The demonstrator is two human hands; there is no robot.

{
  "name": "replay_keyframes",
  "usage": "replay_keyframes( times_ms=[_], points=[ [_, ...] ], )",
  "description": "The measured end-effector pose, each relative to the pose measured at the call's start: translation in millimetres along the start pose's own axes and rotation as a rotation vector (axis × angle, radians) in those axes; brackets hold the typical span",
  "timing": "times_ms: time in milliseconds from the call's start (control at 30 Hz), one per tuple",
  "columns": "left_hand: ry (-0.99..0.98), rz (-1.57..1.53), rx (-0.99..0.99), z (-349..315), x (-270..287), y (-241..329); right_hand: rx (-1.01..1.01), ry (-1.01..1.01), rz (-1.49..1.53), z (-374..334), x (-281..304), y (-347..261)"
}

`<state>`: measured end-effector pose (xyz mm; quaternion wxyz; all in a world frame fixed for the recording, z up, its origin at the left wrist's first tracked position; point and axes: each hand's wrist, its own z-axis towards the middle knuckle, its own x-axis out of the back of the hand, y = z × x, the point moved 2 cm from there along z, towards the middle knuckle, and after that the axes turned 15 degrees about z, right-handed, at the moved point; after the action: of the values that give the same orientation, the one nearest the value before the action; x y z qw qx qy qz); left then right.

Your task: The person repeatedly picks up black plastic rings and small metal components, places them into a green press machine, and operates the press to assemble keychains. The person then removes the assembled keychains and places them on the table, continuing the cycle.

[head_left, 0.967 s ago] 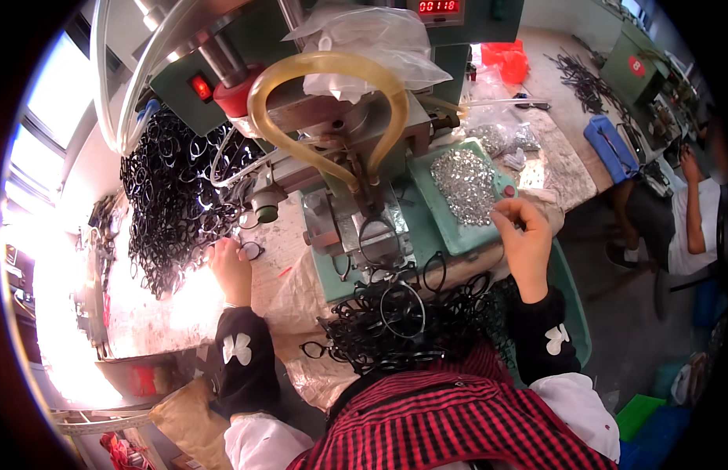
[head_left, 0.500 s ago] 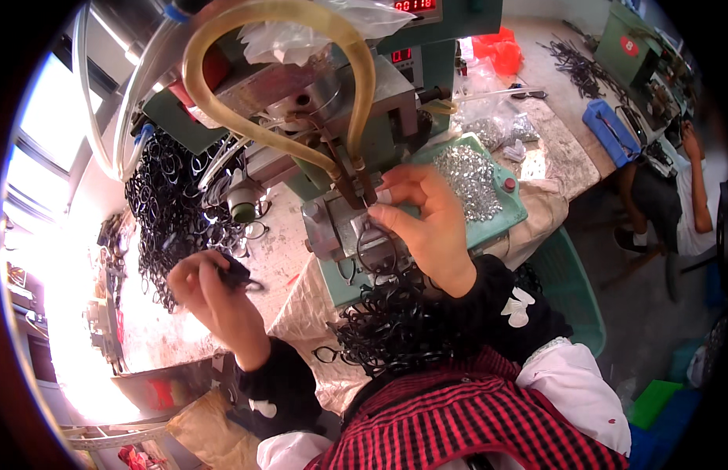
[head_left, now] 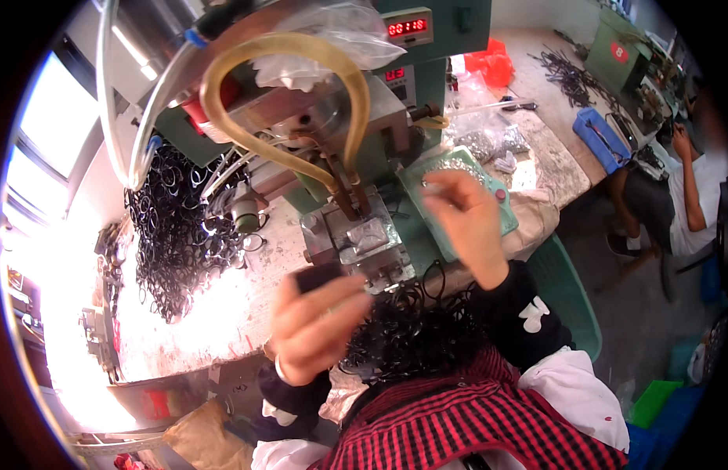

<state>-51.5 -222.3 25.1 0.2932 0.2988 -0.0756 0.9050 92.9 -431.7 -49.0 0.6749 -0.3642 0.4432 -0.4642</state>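
Observation:
My left hand (head_left: 317,329), smeared by motion, is in front of the machine's metal fixture (head_left: 372,239), its fingers closed around a small black blocky thing (head_left: 318,276) whose kind I cannot make out. My right hand (head_left: 469,219) is over the green tray (head_left: 450,249) of small shiny metal parts (head_left: 458,166). Its thumb and fingers are drawn together, and whatever is between them is hidden. Two copper-coloured electrode arms (head_left: 350,200) come down behind the fixture. In my lap lies a heap of black eyeglass frames (head_left: 415,337), one rim sticking up below my right hand.
A larger pile of black frames (head_left: 180,243) covers the bench's left side. A yellowish hose (head_left: 356,78) loops over the machine. Plastic bags of metal parts (head_left: 497,145) and a blue bin (head_left: 603,141) are at the right. Beyond sits another person (head_left: 697,196) by a green machine.
My left hand has come rightward to the fixture's front with the black thing. My right hand has left the electrodes and moved right, over the tray. The frame at the fixture is gone from there.

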Motion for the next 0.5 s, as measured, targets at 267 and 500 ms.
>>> replay_keyframes(
  times_ms=[267, 500],
  points=[
    [-0.142, 0.061, -0.079, 0, -34, 7, 0.229, 0.096, -0.513, 16, 74, 14],
    [-0.159, 0.036, -0.066, -8, -31, -1, 0.326, -0.090, -0.878, 14, 61, 27]
  ],
)
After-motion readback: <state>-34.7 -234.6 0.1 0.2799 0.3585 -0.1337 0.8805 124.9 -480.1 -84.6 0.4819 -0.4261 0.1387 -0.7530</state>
